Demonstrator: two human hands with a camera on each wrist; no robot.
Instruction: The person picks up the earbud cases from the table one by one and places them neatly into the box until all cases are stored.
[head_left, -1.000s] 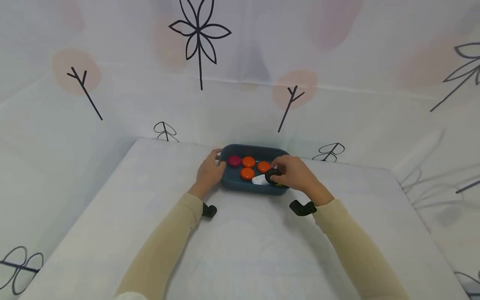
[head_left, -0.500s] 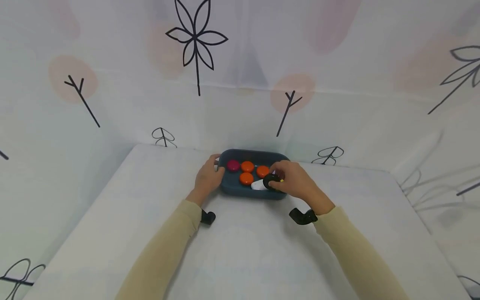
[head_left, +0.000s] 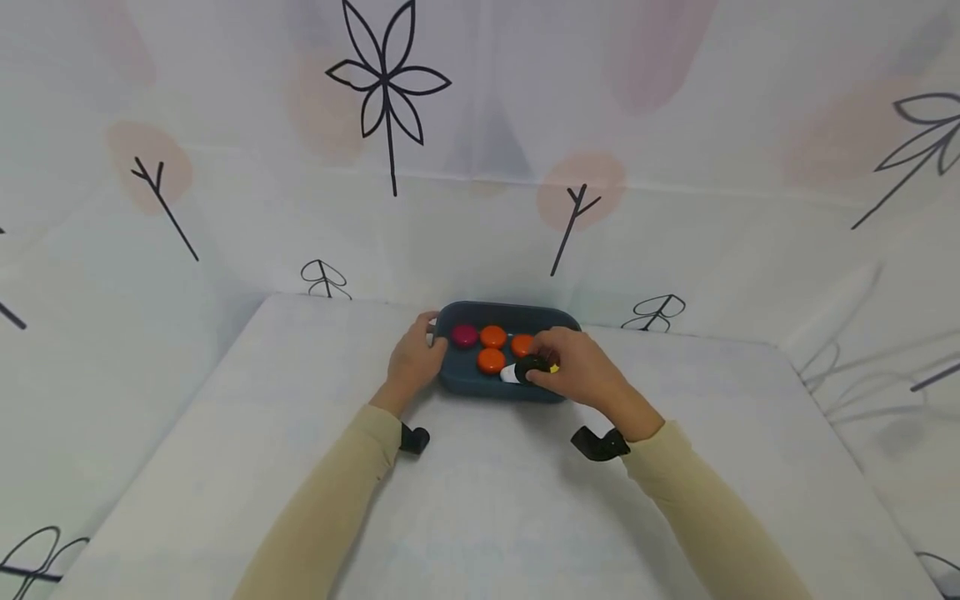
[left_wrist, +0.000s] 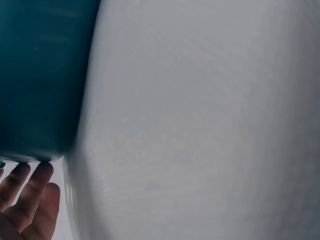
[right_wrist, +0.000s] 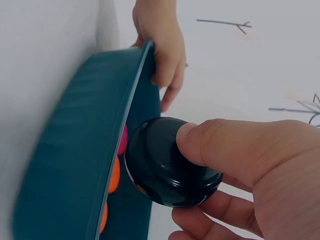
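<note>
A dark teal tray point(head_left: 495, 390) stands at the back of the table. My left hand point(head_left: 415, 358) grips its left end, thumb at the rim and fingers against the outer wall. Over the tray's right part, my right hand point(head_left: 581, 367) pinches a glossy black rounded piece point(right_wrist: 160, 155) between thumb and fingers. Inside lie a crimson round piece point(head_left: 464, 336) and orange round pieces point(head_left: 491, 361). A white object point(head_left: 509, 374) shows just left of the black piece, partly hidden by it. A bit of something yellow point(head_left: 555, 368) peeks out by the right fingers; its shape is hidden.
A white cloth covers the table point(head_left: 480, 500). Pale cloth walls with black plant drawings point(head_left: 385, 81) rise behind the tray and at both sides. Dark wrist mounts point(head_left: 600, 443) sit below the hands.
My right hand has shifted slightly left with the black piece, covering more of the white object. The left hand keeps its grip. The whole head view has moved a little downward.
</note>
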